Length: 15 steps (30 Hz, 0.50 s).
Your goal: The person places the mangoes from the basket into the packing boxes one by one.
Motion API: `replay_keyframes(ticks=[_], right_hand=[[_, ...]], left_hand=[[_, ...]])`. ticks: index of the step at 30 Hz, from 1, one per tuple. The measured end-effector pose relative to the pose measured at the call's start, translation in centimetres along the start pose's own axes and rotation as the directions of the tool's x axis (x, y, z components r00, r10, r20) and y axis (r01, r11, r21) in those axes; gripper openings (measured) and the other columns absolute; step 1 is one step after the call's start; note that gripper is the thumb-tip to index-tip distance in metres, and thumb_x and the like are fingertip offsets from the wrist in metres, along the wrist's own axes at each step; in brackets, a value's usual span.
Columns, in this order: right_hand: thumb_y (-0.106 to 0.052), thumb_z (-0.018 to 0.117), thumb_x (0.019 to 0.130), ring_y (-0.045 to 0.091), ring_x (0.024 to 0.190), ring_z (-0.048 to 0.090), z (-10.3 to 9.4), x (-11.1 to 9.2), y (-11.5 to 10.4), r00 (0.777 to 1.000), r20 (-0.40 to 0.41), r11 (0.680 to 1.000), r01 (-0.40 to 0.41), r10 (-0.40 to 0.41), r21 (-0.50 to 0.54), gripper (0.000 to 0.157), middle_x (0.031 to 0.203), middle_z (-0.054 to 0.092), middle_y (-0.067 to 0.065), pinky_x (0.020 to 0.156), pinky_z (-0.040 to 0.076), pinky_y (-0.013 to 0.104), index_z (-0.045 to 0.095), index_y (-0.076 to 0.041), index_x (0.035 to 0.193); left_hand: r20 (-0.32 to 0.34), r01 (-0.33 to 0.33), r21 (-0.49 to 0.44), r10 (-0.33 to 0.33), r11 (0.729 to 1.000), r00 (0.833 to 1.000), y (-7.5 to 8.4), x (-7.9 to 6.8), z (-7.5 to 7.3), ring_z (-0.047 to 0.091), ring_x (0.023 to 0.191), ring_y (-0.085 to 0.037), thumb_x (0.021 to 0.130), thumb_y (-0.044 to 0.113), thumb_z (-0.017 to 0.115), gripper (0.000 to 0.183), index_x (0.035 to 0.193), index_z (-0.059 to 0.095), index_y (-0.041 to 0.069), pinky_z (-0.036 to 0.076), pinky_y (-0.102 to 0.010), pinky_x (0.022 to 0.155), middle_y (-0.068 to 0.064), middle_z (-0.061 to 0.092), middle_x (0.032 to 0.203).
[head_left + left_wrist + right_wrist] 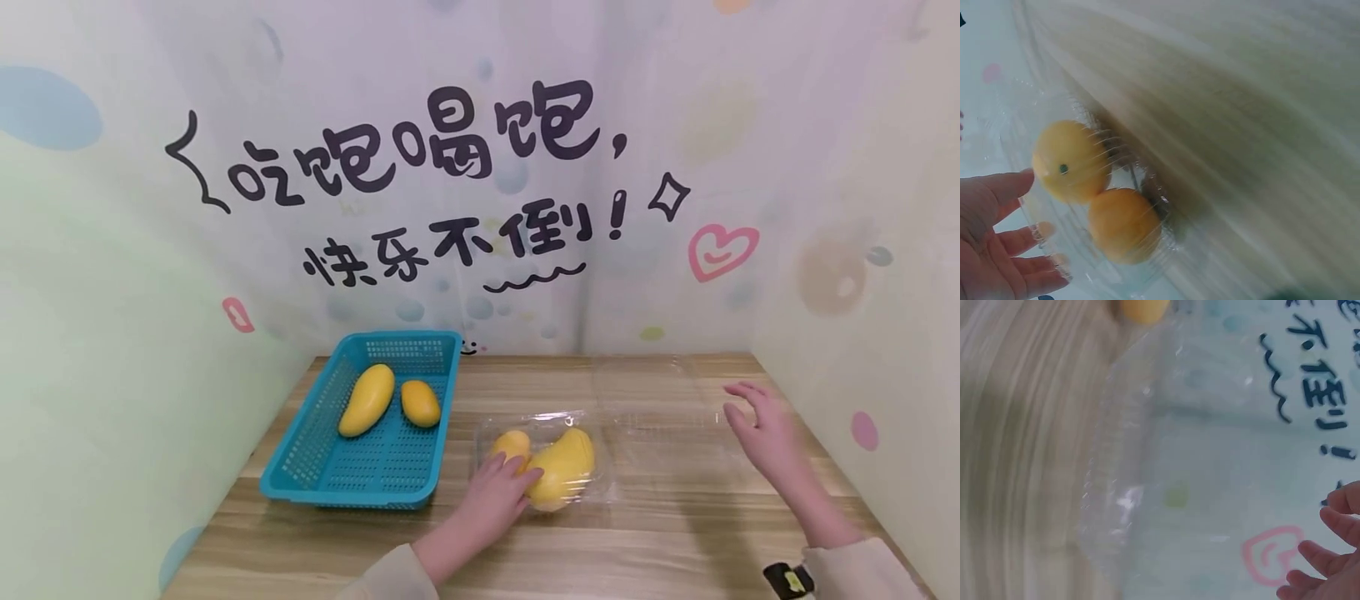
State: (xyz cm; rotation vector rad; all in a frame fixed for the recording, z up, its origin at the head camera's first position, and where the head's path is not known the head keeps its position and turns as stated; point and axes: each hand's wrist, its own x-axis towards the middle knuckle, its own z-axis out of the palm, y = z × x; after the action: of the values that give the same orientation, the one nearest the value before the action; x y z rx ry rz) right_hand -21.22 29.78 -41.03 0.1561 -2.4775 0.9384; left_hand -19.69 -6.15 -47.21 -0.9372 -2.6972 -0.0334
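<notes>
In the head view a clear plastic clamshell box (543, 417) stands on the table with its lid (660, 400) folded out to the right. A large yellow mango (564, 467) and a smaller orange-yellow mango (512, 446) lie in it; both show through the plastic in the left wrist view. My left hand (491, 496) reaches over the box's near left edge, fingers spread and fairly straight beside the smaller mango. Above the lid's right side, my right hand (768, 433) hovers with loosely bent fingers, holding nothing.
A blue plastic basket (352, 497) stands at the left, with a long yellow mango (367, 400) and a small orange mango (420, 403) inside. A printed curtain (450, 308) backs the wood-grain table (637, 558), with pale side walls either side.
</notes>
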Motion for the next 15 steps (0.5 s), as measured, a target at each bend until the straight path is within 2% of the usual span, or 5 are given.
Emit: replay_keyframes(ticks=[2, 4, 8, 12, 15], right_hand=[[-0.002, 0.048, 0.089, 0.052, 0.102, 0.043, 0.0, 0.3, 1.3, 1.0, -0.017, 0.998, -0.009, 0.008, -0.057, 0.027, 0.115, 0.045, 0.039, 0.081, 0.038, 0.051, 0.054, 0.016, 0.108], [-0.004, 0.046, 0.09, 0.055, 0.101, 0.041, -0.1, 0.3, 2.6, 0.999, -0.006, 0.994, -0.033, 0.033, -0.1, 0.028, 0.114, 0.044, 0.041, 0.082, 0.033, 0.062, 0.054, 0.017, 0.107], [-0.006, 0.041, 0.092, 0.056, 0.101, 0.038, 0.1, -0.1, 4.6, 0.996, 0.048, 0.989, -0.067, 0.073, -0.13, 0.031, 0.111, 0.043, 0.042, 0.084, 0.029, 0.062, 0.053, 0.019, 0.106], [-0.008, 0.04, 0.093, 0.055, 0.099, 0.04, 0.2, -0.6, 5.7, 0.991, 0.085, 0.987, -0.086, 0.099, -0.139, 0.033, 0.11, 0.045, 0.043, 0.083, 0.03, 0.06, 0.052, 0.02, 0.106], [-0.01, 0.039, 0.094, 0.054, 0.1, 0.041, 0.2, -0.8, 6.1, 0.987, 0.105, 0.985, -0.106, 0.12, -0.136, 0.035, 0.111, 0.045, 0.043, 0.083, 0.031, 0.06, 0.052, 0.02, 0.107]], left_hand=[[0.002, -0.005, 0.024, 0.005, 1.0, 1.0, 0.0, 0.5, -0.1, 0.057, 0.1, -0.027, 0.078, 0.026, 0.07, 0.039, 0.116, 0.06, 0.023, 0.049, -0.039, 0.084, -0.003, 0.061, 0.11], [0.005, -0.004, 0.046, 0.004, 0.999, 1.0, 0.0, 1.0, -0.2, 0.057, 0.095, -0.024, 0.077, 0.025, 0.071, 0.039, 0.115, 0.061, 0.023, 0.05, -0.034, 0.078, -0.003, 0.061, 0.106], [0.04, 0.017, 0.09, -0.02, 0.996, 0.999, 0.0, 2.1, -0.4, 0.057, 0.086, -0.022, 0.076, 0.023, 0.072, 0.038, 0.113, 0.061, 0.022, 0.049, -0.029, 0.065, -0.002, 0.061, 0.102], [0.113, 0.057, 0.116, -0.071, 0.992, 0.991, 0.2, 3.3, -0.7, 0.056, 0.082, -0.021, 0.079, 0.014, 0.066, 0.036, 0.114, 0.06, 0.021, 0.047, -0.027, 0.058, -0.004, 0.06, 0.105], [0.156, 0.079, 0.144, -0.101, 0.986, 0.983, 0.2, 4.1, -1.0, 0.055, 0.08, -0.021, 0.079, 0.01, 0.065, 0.037, 0.114, 0.059, 0.019, 0.046, -0.026, 0.058, -0.005, 0.059, 0.104]])
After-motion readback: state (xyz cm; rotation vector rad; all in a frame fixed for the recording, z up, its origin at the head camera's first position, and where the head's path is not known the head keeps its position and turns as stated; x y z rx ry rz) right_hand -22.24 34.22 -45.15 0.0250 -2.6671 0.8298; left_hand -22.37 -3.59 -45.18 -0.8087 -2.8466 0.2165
